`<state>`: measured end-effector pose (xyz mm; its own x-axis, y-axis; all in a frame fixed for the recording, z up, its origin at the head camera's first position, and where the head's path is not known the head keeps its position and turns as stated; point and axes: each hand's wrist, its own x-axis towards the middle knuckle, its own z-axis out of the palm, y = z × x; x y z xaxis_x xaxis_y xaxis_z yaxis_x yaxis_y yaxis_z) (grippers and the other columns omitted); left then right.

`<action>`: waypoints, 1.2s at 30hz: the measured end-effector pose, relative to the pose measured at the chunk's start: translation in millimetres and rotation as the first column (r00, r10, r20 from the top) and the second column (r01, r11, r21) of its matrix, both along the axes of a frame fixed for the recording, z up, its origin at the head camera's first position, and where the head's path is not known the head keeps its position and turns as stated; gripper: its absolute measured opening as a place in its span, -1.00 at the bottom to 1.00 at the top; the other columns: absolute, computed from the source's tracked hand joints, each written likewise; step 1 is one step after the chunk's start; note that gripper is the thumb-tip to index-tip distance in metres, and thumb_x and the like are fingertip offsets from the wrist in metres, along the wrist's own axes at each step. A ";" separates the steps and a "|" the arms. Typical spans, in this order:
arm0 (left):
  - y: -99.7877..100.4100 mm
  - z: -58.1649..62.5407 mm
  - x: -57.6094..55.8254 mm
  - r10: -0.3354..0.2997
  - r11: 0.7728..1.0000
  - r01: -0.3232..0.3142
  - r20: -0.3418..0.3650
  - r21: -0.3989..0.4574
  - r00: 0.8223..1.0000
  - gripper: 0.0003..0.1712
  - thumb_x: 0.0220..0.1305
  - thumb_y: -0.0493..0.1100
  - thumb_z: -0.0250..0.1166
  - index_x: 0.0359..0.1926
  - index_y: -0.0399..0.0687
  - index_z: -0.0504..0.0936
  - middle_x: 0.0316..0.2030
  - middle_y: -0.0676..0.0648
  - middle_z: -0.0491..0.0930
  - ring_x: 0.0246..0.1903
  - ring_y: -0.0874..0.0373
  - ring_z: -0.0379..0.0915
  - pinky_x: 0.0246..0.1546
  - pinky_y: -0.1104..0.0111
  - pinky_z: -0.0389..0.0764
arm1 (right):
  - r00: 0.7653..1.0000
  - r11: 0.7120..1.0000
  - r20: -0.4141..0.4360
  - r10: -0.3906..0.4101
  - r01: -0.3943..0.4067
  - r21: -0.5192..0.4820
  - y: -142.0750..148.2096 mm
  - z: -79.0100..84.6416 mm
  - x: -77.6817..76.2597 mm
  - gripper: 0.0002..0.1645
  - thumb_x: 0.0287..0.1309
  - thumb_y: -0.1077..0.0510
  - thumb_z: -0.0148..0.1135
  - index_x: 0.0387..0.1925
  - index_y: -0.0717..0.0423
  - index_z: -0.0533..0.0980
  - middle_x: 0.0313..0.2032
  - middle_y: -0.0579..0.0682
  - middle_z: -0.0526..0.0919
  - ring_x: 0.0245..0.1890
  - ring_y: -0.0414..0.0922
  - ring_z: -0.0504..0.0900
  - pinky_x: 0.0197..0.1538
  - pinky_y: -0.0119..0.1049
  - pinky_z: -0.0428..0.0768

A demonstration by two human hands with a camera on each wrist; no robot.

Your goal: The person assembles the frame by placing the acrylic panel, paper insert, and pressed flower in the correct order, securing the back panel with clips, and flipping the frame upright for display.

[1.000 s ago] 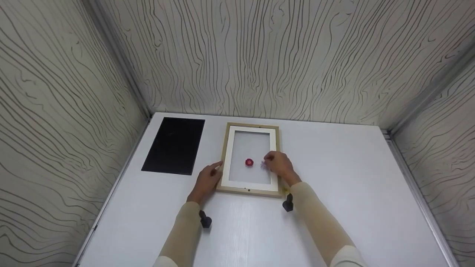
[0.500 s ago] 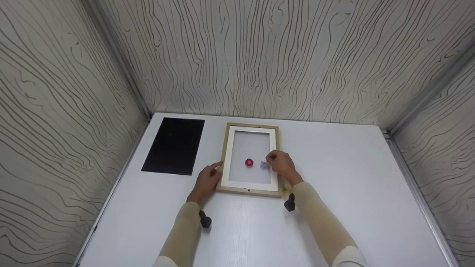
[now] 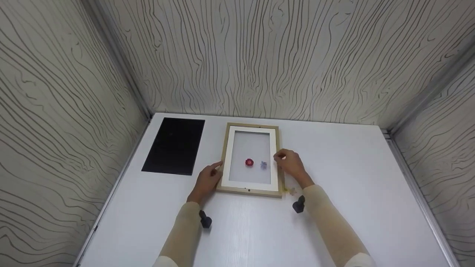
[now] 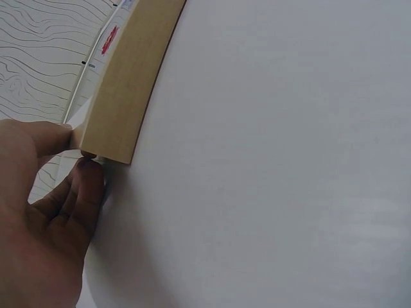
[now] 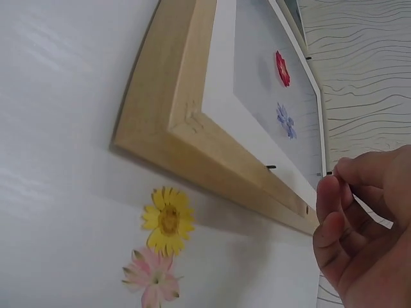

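In the head view, a wooden picture frame (image 3: pixel 224 148) with a white inner border lies on the white table (image 3: pixel 345 167). My left hand (image 3: pixel 206 181) rests against its left edge; the left wrist view has its fingertips at the frame's corner. Inside the border lie a red flower (image 3: pixel 249 162) and a small blue-purple flower (image 3: pixel 263 165). My right hand (image 3: pixel 291 163) hovers by the frame's right edge, fingers loosely bent, thumb near the index finger, nothing visible between them. A yellow flower (image 5: pixel 168 220) and a pink flower (image 5: pixel 153 276) lie beside the frame, under the right wrist.
A black rectangular sheet (image 3: pixel 173 145) lies on the table left of the frame. Pale wood-grain patterned walls (image 3: pixel 237 59) enclose the table at the back and on both sides.
My right hand has moved right, off the blue-purple flower, which stays in the frame in full view. The pink flower has come into sight by the right wrist. My left hand stays put.
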<state>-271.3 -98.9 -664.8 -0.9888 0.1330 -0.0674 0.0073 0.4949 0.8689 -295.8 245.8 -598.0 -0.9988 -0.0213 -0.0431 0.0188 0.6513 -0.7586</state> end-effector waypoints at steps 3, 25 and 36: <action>-0.4 -0.7 0.4 0.001 1.000 -0.001 0.001 0.016 1.000 -0.47 0.56 -0.13 0.22 0.49 0.05 0.54 -0.07 -0.10 0.58 -0.09 0.09 0.42 0.07 0.15 0.52 | 1.000 1.000 -0.009 0.006 -0.006 -0.002 7.9 0.9 3.4 -0.78 0.48 0.21 0.23 -0.03 0.26 0.69 -0.11 0.18 0.74 -0.39 -0.16 0.66 -0.35 -0.38 0.57; 1.5 -2.5 2.6 0.025 0.999 -0.026 0.039 0.032 0.999 -0.49 0.59 -0.08 0.21 0.49 0.12 0.54 0.03 -0.10 0.60 0.02 0.05 0.44 0.22 0.04 0.52 | 1.000 1.000 0.011 -0.020 0.020 0.015 52.4 0.8 43.2 -0.82 0.46 0.24 0.25 -0.06 0.26 0.69 -0.13 0.18 0.72 -0.40 -0.12 0.64 -0.35 -0.39 0.56; -1.2 -1.7 0.9 -0.011 1.000 0.011 -0.003 0.008 1.000 -0.48 0.59 -0.14 0.19 0.50 0.03 0.53 -0.04 -0.12 0.59 -0.09 0.08 0.43 0.10 0.11 0.54 | 0.998 0.999 0.053 -0.043 0.042 0.019 67.7 -9.9 69.3 -0.83 0.46 0.24 0.26 -0.06 0.25 0.68 -0.14 0.16 0.72 -0.38 -0.10 0.64 -0.34 -0.39 0.58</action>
